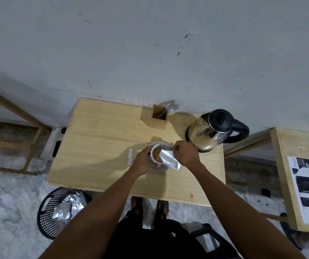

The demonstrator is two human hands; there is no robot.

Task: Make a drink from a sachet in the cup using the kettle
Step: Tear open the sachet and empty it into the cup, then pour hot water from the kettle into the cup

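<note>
Two forearms (pixel 112 202) reach over a wooden table (pixel 97 139). Left hand (pixel 142 161) curls its fingers round a white cup (pixel 154 156) holding orange powder. Right hand (pixel 184 154) pinches a silver sachet (pixel 168 159) between both hands, its length slanting from near-right to far-left, mouth tipped into the cup. Kettle (pixel 209 131) stands just beyond the right hand.

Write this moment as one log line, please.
step: emptying sachet | left hand: holds cup | right hand: tips sachet into cup | cup: orange powder inside | kettle: standing on table

cup (pixel 155 146) mostly behind sachet (pixel 168 158), printed sheet (pixel 307 187) cut off
</note>
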